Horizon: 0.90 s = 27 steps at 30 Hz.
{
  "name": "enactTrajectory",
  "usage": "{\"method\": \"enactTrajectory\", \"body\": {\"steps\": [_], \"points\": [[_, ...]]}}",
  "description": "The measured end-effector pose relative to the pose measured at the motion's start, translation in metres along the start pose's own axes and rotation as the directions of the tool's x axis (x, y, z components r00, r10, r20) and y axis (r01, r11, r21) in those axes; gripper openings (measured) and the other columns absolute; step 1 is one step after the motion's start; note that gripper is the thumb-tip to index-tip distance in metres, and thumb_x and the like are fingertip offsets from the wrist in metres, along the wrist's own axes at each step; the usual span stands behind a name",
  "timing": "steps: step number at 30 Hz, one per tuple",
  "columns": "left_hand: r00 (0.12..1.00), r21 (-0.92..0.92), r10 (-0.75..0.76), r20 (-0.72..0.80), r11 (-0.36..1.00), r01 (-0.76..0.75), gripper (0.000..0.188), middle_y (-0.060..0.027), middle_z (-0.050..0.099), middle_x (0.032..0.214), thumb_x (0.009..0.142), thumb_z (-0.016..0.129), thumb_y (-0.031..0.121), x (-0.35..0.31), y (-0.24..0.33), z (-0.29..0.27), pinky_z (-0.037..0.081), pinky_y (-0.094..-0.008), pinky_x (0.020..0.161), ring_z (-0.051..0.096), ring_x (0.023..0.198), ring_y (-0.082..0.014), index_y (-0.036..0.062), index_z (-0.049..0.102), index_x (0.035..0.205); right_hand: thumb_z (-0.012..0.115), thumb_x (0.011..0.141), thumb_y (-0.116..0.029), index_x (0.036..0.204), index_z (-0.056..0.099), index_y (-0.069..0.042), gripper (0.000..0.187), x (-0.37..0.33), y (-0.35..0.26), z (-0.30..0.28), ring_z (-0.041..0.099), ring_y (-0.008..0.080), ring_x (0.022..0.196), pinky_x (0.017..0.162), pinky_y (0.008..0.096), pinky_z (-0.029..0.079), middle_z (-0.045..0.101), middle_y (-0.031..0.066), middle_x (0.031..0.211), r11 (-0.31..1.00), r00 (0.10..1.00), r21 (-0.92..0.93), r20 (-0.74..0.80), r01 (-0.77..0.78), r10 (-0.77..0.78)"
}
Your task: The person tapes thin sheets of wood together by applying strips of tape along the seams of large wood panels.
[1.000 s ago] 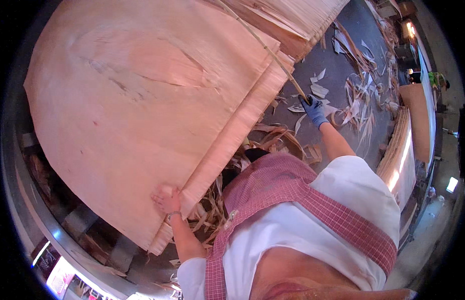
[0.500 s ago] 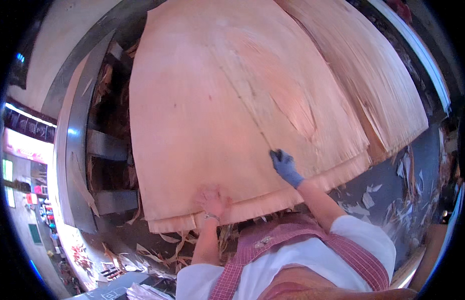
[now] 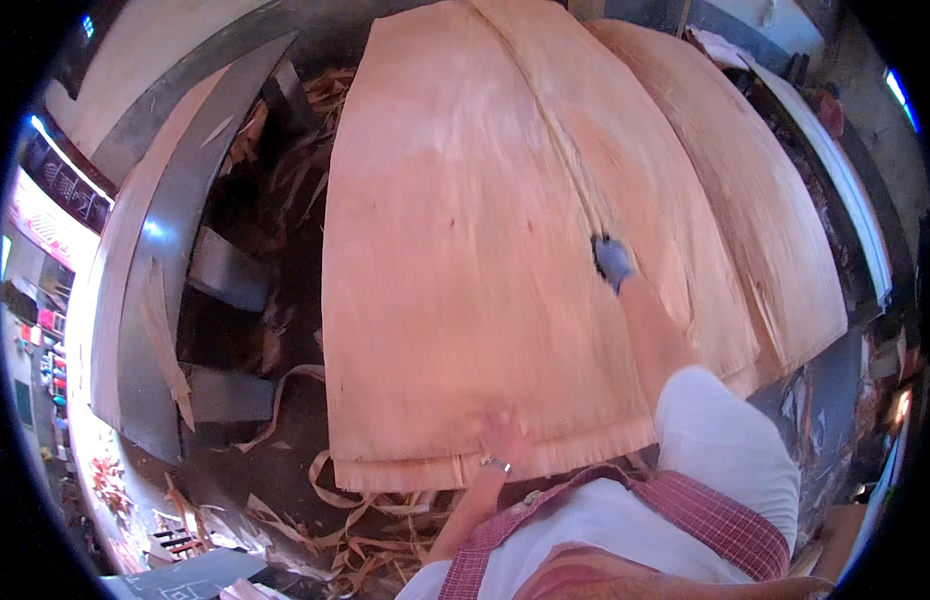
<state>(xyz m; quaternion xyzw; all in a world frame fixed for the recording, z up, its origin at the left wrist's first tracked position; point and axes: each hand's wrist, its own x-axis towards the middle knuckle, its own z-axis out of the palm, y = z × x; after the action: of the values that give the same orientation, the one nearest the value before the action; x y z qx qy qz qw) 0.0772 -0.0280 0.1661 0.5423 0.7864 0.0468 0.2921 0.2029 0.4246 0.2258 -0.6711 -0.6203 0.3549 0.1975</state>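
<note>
A stack of large, thin, pale wood veneer sheets (image 3: 415, 300) spreads in front of me. My left hand (image 3: 505, 430), bare with a bracelet at the wrist, lies flat near the front edge of the top sheet, its fingers spread. Farther off and to the right, my right hand (image 3: 612, 260) wears a grey-blue glove with dark fingertips. Its fingers are closed at the near end of a long, narrow raised strip of veneer (image 3: 558, 130), which runs away from me along a split in the sheet. The fingertips are partly hidden.
Another veneer sheet (image 3: 735, 170) lies at the right. To the left stands a long metal beam (image 3: 155, 290) with cross supports (image 3: 225, 270). Curled veneer scraps (image 3: 385, 535) litter the floor near me. A grey panel (image 3: 190, 577) is at the lower left.
My right hand has moved farther away along the split, and the strip now stands out more. My left hand has slid a little right, still flat. The whole view has shifted.
</note>
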Motion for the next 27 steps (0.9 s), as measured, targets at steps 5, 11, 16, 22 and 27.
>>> {"method": "enactTrajectory", "body": {"steps": [5, 11, 16, 22, 27], "points": [[0.996, -0.002, -0.046, 0.076, 0.999, 0.047, 0.082, -0.0325, 0.013, 0.154, 0.080, 0.058, 0.062, -0.008, -0.013, 0.006, 0.017, -0.0614, 0.112, 0.010, 0.143, -0.0494, 0.0256, 0.034, 0.149, 0.053, 0.092, -0.050, 0.073, 0.050, -0.014, 0.041, -0.115, 0.004, 0.036, 0.046, 0.0155, 0.040, 0.037, 0.0340, 0.037, 0.047, 0.0002, 0.052, 0.952, 0.979, 0.236, 0.100, -0.197, 0.177], [0.985, -0.016, -0.014, 0.172, 1.000, 0.017, 0.085, -0.0315, 0.013, 0.154, 0.077, 0.060, 0.064, -0.006, -0.011, -0.003, 0.019, -0.0643, 0.110, 0.017, 0.140, -0.0520, 0.0241, 0.035, 0.148, 0.058, 0.091, -0.048, 0.074, 0.049, -0.015, 0.038, -0.145, 0.010, 0.021, 0.042, 0.0123, 0.039, 0.035, 0.0301, 0.033, 0.046, -0.0020, 0.052, 0.955, 0.991, 0.265, 0.005, -0.133, 0.137], [0.972, -0.030, 0.081, 0.221, 0.997, -0.077, 0.080, -0.0256, 0.028, 0.152, 0.081, 0.056, 0.062, 0.010, -0.032, 0.008, 0.023, -0.0619, 0.110, 0.028, 0.138, -0.0459, 0.0162, 0.038, 0.145, 0.057, 0.091, -0.049, 0.079, 0.053, -0.013, 0.039, -0.166, 0.041, -0.021, 0.045, 0.0146, 0.041, 0.038, 0.0326, 0.035, 0.048, 0.0002, 0.054, 0.812, 0.934, 0.463, 0.140, -0.355, 0.328], [0.983, 0.043, -0.015, -0.182, 0.999, 0.023, 0.066, -0.0196, 0.053, 0.130, 0.088, 0.055, 0.054, 0.016, 0.030, -0.020, 0.035, -0.0513, 0.104, 0.047, 0.124, -0.0370, 0.0068, 0.050, 0.133, 0.051, 0.094, -0.050, 0.087, 0.057, -0.014, 0.037, -0.233, 0.078, -0.057, 0.044, 0.0146, 0.043, 0.039, 0.0338, 0.037, 0.049, 0.0010, 0.056, 0.631, 0.902, 0.651, 0.231, -0.422, 0.364], [0.875, -0.879, 0.193, 0.443, -0.101, 0.467, 0.038, -0.0009, 0.055, 0.083, 0.095, 0.055, 0.043, 0.026, 0.186, -0.071, 0.045, -0.0326, 0.067, 0.055, 0.077, -0.0111, 0.0073, 0.059, 0.108, 0.046, 0.098, -0.029, 0.117, 0.062, -0.009, 0.033, -0.280, 0.108, -0.057, 0.066, 0.0211, 0.075, 0.068, 0.0370, 0.054, 0.070, 0.0084, 0.101, 0.865, 0.917, 0.472, 0.396, -0.169, -0.037]]}}
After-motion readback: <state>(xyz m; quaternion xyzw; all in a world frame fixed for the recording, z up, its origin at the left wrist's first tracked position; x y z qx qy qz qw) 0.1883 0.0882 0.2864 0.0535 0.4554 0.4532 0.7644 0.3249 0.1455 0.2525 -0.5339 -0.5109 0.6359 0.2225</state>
